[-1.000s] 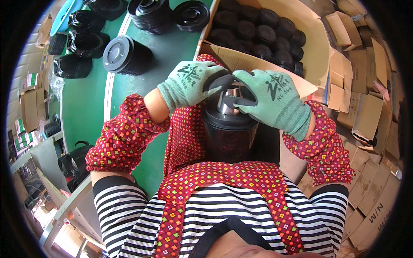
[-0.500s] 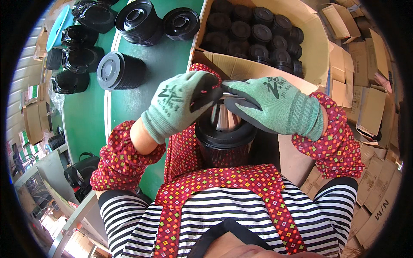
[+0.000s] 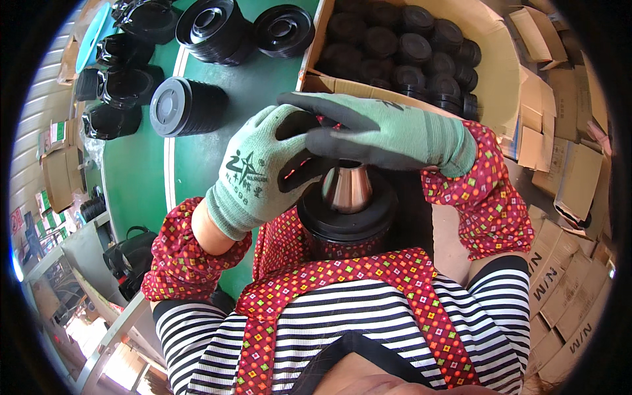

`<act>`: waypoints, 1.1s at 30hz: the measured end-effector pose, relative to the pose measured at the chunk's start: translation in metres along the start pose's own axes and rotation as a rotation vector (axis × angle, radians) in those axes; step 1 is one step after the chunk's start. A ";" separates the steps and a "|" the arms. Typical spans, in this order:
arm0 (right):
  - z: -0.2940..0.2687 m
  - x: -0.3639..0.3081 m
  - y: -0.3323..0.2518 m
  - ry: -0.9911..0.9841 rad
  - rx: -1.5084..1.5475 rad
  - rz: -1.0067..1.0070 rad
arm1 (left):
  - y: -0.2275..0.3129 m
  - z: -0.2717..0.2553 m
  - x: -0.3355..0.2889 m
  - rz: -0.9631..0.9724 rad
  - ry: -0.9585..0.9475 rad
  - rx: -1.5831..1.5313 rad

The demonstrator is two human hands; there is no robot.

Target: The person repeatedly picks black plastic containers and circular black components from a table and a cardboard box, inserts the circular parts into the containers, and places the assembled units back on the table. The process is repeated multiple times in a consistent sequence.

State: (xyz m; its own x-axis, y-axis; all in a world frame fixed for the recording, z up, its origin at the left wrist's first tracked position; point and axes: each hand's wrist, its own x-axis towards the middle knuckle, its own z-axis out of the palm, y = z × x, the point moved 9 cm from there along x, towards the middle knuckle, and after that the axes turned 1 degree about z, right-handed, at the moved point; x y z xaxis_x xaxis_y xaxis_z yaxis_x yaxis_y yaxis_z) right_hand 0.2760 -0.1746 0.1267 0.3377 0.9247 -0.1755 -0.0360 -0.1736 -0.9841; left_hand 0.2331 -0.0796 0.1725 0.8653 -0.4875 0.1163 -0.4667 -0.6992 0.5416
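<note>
Above a shiny metal cone point(image 3: 347, 189), both my hands meet in green gloves with black-coated fingers. My left hand point(image 3: 266, 164) has its fingers curled inward. From the right, my right hand point(image 3: 382, 131) reaches across, its long fingers and thumb lying over the left fingertips. Both look closed around something small, which the gloves hide. The cone stands upright, narrow end up, its tip partly covered by the fingers. Beneath it is a black round stepped piece point(image 3: 345, 227), close to my apron.
Left, a green table point(image 3: 141, 171) bears a stack of black lids point(image 3: 187, 106), black ringed discs point(image 3: 283, 31) and glossy black housings point(image 3: 112, 122). An open carton point(image 3: 497, 72) of stacked black round parts stands ahead. Flattened cardboard boxes point(image 3: 559, 283) lie at right.
My right hand has moved left and now overlaps the left fingers. My left hand has dropped slightly. A thin pale edge seen between the fingertips earlier is now hidden.
</note>
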 end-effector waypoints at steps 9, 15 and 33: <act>-0.014 -0.048 -0.018 0.017 -0.763 0.229 | -0.002 -0.008 0.003 -0.179 -0.109 -0.242; -0.025 -0.045 -0.011 0.137 -0.691 -0.094 | 0.005 -0.031 -0.010 -0.166 -0.041 -0.548; -0.004 -0.028 0.038 0.281 -0.442 -0.448 | 0.042 -0.022 -0.019 0.120 0.177 -0.544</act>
State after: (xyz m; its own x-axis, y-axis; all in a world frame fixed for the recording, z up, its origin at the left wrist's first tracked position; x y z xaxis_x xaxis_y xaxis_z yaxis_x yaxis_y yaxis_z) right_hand 0.2692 -0.2088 0.0946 0.4638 0.8270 0.3177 0.5310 0.0276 -0.8469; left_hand 0.2014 -0.0880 0.2118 0.8516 -0.4193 0.3147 -0.4424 -0.2526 0.8605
